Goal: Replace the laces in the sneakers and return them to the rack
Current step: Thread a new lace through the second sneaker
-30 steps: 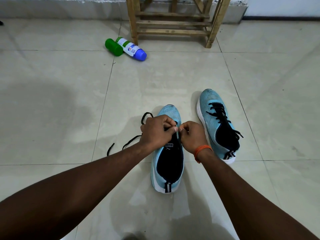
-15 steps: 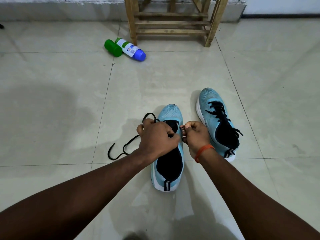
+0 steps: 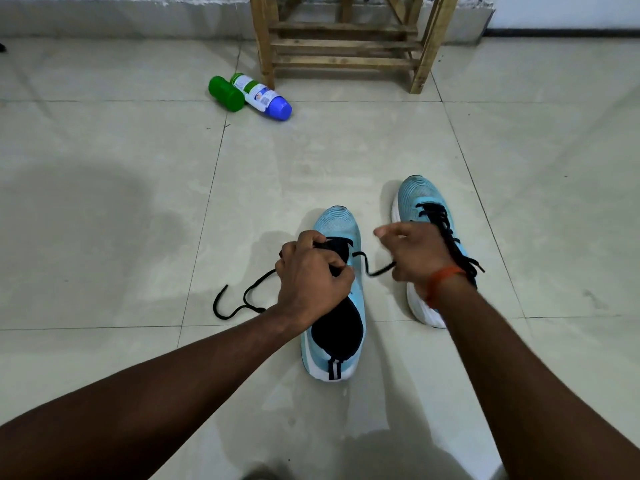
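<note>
Two light blue sneakers stand on the tiled floor. The near sneaker has a loose black lace trailing to its left. My left hand grips this sneaker's tongue and upper. My right hand pinches the lace's other end, which stretches from the sneaker's right eyelet side out to the right. The far sneaker sits to the right, laced in black, partly hidden behind my right hand. The wooden rack stands at the back by the wall.
A green bottle and a white bottle with a blue cap lie on the floor left of the rack's front leg. Open tiled floor stretches to the left and right of the sneakers.
My right hand has drawn away to the right, pulling a length of lace out through the near sneaker. My left hand has shifted slightly lower on the tongue. The loose lace on the left has shortened.
</note>
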